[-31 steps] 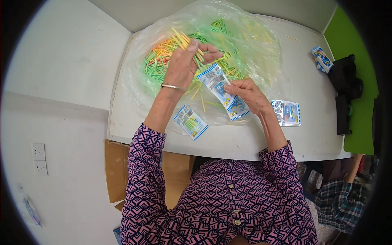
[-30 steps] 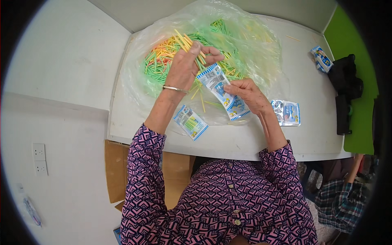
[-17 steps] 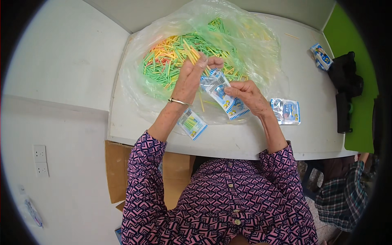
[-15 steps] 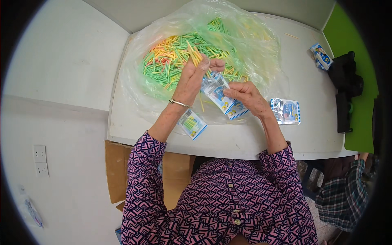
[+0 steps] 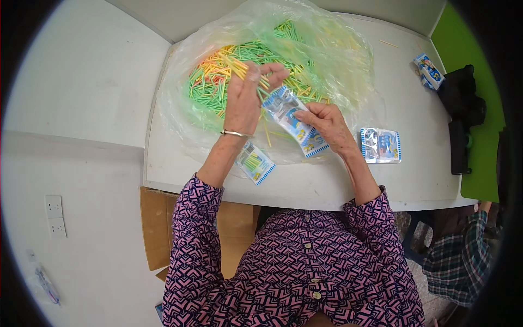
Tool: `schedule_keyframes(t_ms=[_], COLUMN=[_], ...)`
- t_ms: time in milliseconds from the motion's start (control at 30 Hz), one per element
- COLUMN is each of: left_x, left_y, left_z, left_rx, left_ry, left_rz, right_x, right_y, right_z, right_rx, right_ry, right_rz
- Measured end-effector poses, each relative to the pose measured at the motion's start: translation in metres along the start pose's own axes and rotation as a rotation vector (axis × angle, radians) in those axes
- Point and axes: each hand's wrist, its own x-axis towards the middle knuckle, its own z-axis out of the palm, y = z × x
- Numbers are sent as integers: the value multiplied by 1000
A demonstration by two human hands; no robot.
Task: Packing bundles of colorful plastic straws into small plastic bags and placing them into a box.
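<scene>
My left hand (image 5: 246, 98) keeps a small bunch of thin yellow sticks (image 5: 233, 64) tucked by its thumb, with its other fingers stretched out to the right. Pinched in my right hand (image 5: 328, 126) are small blue-and-white packets (image 5: 290, 113), at least two, overlapping. Their upper end is close to my left fingers; whether it is open I cannot make out. Behind my hands a large clear plastic bag (image 5: 348, 71) lies spread, holding a heap of green, yellow and reddish sticks (image 5: 210, 92). A packet with green sticks showing inside (image 5: 255, 163) lies below my left wrist.
Flat blue-and-white packets (image 5: 380, 146) lie on the white table (image 5: 425, 185) at the right. Farther back are another packet (image 5: 429, 72) and a black device (image 5: 463, 101) beside a green panel (image 5: 485, 147). An open cardboard box (image 5: 155, 229) stands below the table edge; a person's plaid sleeve (image 5: 463, 261) shows lower right.
My left hand has shifted slightly left and up, its sticks now tilting left and its fingers spreading away from the packets. The packets in my right hand show more of their upper end.
</scene>
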Motion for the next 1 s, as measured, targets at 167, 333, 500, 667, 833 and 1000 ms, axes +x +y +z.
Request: schedule_keyframes(t_ms=[167, 333, 500, 667, 833, 1000], left_x=[12, 12, 6, -7, -11, -14], left_y=[1, 3, -2, -10, -17, -20], left_z=[-7, 2, 10, 12, 1, -6], left_rx=[-166, -220, -89, -18, 144, 172], left_ry=[52, 55, 1, -65, -127, -190], left_rz=[118, 148, 124, 93, 68, -44], right_x=[-1, -1, -1, -2, -2, -2], right_y=[4, 6, 10, 11, 13, 12], right_z=[-1, -6, -6, -8, -8, -6], right_rx=[15, 7, 23, 95, 131, 145], right_ry=[-20, -69, -72, -65, -60, -47], right_rz=[93, 115, 82, 91, 79, 76])
